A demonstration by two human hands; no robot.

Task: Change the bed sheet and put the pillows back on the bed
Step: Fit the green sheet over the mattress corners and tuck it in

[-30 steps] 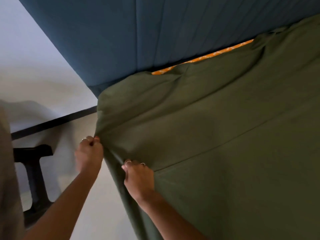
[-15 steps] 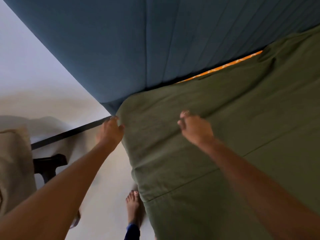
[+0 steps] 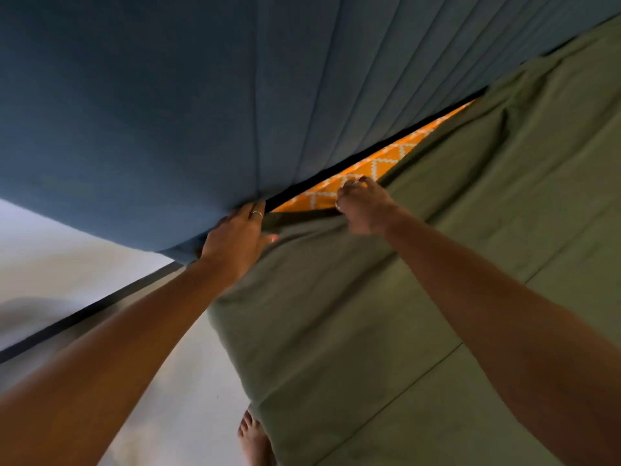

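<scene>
Head view: green sheet lies over the bed, its top edge against the blue headboard, orange patterned cover showing beside it. Left hand lies flat, fingers straight, at the headboard corner. Right hand is curled, pinching the sheet's edge. Soft, light cloth, I'd say; take it by the hem.

blue headboard upright | white floor (pale) | bare foot

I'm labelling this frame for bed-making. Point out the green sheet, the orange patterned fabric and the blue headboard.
green sheet (image 3: 420, 297), head view, flat middle of its top surface.
orange patterned fabric (image 3: 356, 178), head view, exposed strip.
blue headboard (image 3: 168, 112), head view, padded face.
</scene>
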